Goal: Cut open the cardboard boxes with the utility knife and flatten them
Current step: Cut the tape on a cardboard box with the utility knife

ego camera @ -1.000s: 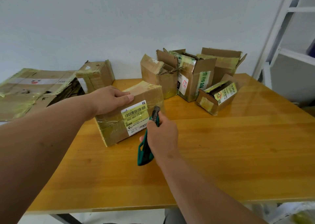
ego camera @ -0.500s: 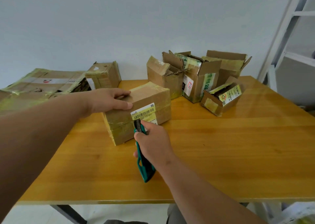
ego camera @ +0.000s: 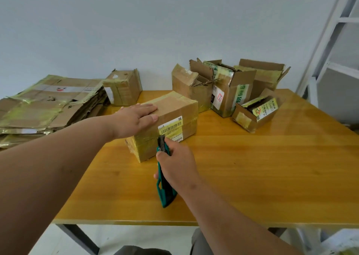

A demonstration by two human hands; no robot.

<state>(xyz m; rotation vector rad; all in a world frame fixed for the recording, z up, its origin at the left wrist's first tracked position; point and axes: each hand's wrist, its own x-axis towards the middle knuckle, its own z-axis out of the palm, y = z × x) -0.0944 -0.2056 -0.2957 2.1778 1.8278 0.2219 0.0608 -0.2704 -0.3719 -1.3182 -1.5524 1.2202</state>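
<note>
A taped cardboard box (ego camera: pixel 174 109) with a yellow barcode label lies on the wooden table (ego camera: pixel 252 167) in front of me. My left hand (ego camera: pixel 138 117) lies flat on its top, fingers straight. My right hand (ego camera: pixel 174 163) grips a green utility knife (ego camera: pixel 164 188). The knife's tip touches the box's near side just below the label. The blade itself is too small to make out.
A stack of flattened cardboard (ego camera: pixel 48 107) lies at the left. A small sealed box (ego camera: pixel 123 86) stands behind it. Several opened boxes (ego camera: pixel 229 87) cluster at the back right, one small one (ego camera: pixel 254 113) nearer. A white metal shelf frame (ego camera: pixel 334 51) stands to the right.
My left hand flattened out on the box top and the box shifted slightly. My right hand brought the knife tip from the box's right side to its near face below the label.
</note>
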